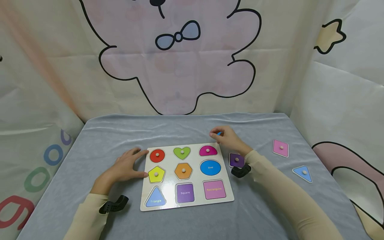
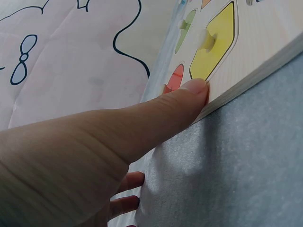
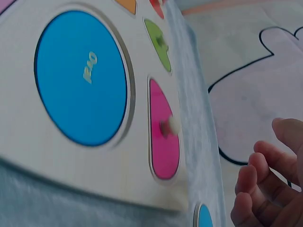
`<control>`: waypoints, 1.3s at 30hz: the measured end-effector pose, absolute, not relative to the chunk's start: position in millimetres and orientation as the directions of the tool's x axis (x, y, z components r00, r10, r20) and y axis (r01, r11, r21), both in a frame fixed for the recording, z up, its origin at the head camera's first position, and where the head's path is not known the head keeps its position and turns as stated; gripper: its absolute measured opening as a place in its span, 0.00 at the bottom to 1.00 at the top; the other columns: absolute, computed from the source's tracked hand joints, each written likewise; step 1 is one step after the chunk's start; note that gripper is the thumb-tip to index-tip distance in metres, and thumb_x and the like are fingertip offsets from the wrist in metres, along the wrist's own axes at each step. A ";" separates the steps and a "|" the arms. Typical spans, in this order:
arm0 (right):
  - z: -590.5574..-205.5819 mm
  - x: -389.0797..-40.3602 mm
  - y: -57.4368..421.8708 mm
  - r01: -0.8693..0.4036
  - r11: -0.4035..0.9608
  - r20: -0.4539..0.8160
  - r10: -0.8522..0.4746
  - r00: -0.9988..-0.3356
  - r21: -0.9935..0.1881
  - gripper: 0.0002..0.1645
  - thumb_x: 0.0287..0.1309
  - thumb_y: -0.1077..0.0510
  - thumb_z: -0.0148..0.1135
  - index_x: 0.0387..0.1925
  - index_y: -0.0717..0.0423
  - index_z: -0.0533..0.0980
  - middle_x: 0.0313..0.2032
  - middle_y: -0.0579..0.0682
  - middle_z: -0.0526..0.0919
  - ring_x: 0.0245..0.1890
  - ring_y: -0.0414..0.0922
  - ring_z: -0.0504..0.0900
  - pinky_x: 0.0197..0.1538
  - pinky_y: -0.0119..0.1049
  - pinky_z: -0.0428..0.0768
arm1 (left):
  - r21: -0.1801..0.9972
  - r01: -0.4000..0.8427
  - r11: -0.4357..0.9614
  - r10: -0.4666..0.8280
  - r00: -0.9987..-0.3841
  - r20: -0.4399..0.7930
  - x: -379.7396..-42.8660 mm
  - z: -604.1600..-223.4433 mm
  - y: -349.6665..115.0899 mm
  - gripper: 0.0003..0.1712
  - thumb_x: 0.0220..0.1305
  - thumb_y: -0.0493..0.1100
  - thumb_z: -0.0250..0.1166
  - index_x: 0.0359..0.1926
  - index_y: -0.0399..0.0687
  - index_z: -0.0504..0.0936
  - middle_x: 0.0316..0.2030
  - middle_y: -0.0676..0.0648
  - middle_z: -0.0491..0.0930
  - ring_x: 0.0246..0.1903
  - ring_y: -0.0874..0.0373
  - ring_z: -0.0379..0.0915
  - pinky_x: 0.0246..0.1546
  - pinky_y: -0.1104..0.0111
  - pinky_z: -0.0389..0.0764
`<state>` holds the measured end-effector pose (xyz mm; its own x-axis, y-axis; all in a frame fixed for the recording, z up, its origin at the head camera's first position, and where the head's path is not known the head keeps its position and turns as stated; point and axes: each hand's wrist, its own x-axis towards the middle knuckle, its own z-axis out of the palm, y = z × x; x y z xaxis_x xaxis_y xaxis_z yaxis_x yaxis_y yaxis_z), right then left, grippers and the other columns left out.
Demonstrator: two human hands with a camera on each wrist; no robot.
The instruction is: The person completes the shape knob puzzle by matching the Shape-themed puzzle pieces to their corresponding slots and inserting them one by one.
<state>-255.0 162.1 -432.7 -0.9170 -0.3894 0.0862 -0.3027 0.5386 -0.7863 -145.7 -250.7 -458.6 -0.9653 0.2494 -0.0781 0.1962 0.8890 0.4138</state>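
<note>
A wooden shape puzzle board (image 1: 168, 191) lies on the table, holding knobbed red, green heart, magenta half-circle, yellow pentagon (image 2: 222, 33) and orange hexagon pieces. Bare recesses read Oval (image 3: 78, 78), Square, Rectangular and Triangle. My left hand (image 1: 127, 165) touches the board's left side, thumb near the pentagon and a finger at the upper corner. Past the upper right corner hovers my right hand (image 1: 228, 136), fingers bent loosely over a blue piece (image 3: 204, 216). In the right wrist view the fingers appear apart from that piece, which is mostly out of frame.
A purple square piece (image 1: 236, 160) lies by the board's right edge, partly covered by the right wrist strap. Farther right are a pink piece (image 1: 280, 148) and a blue triangle piece (image 1: 303, 173). Grey cloth (image 1: 258, 213) covers the table, with printed curtains behind.
</note>
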 end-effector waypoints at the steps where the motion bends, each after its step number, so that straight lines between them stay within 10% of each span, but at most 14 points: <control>1: -433.8 -257.7 165.4 -0.298 0.542 0.090 -0.377 -0.922 -0.786 0.18 0.70 0.53 0.61 0.50 0.65 0.81 0.44 0.59 0.84 0.29 0.51 0.80 0.36 0.36 0.83 | 0.413 0.197 0.889 0.250 -0.965 -0.078 -145.9 -458.5 -250.5 0.53 0.48 0.63 0.78 0.74 0.55 0.68 0.72 0.32 0.62 0.70 0.29 0.56 0.63 0.27 0.59; 39: -460.2 -305.1 196.8 -0.194 0.729 0.043 -0.220 -0.974 -0.656 0.16 0.68 0.61 0.62 0.50 0.68 0.82 0.35 0.57 0.80 0.39 0.50 0.75 0.43 0.36 0.70 | 0.406 0.200 0.892 0.249 -0.966 -0.071 -145.8 -459.9 -250.1 0.53 0.48 0.62 0.78 0.74 0.54 0.67 0.72 0.33 0.62 0.71 0.31 0.56 0.65 0.28 0.58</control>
